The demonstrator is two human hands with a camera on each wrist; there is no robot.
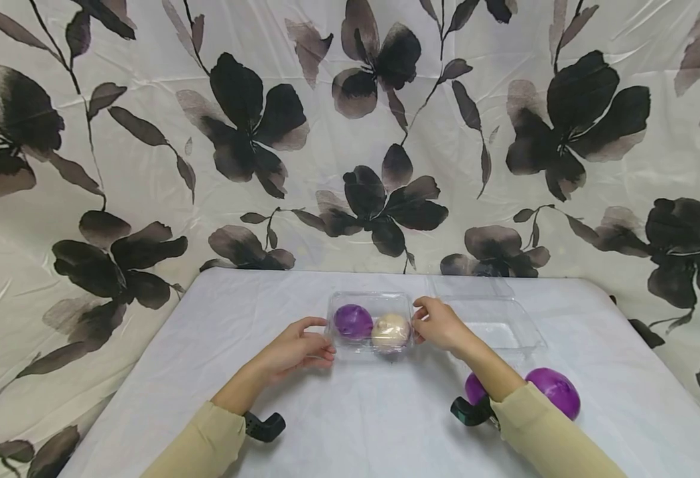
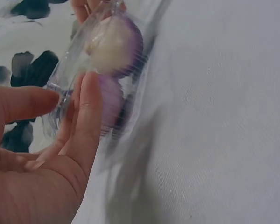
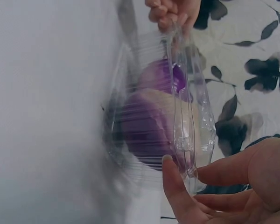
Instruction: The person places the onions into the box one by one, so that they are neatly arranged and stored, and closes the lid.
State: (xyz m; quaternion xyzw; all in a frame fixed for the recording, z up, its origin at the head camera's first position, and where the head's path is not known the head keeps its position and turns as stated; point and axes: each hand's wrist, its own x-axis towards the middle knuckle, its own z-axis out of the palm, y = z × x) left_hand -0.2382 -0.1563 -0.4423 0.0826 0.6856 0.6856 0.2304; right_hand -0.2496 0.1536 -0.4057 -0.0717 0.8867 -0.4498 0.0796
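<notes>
- Here's the left hand point(image 2: 46, 182), pinching the box point(image 2: 94, 65) by its near end, thumb against fingers!
- Inside the box, purple ball point(image 2: 111, 100) nearer, cream-and-purple ball point(image 2: 113, 46) beyond.
- Right hand point(image 2: 81, 8) up at the box's far end.
- White cloth point(image 2: 219, 112) right of the box, floral sheet point(image 2: 35, 70) left.

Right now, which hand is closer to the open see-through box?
Right hand: it's just left of the open box, gripping the right edge of the filled box. The left hand is farther away, at that box's left edge.

Blk-gray floral backdrop point(image 1: 310, 143) hangs behind wht tbl point(image 1: 361, 418).
</notes>
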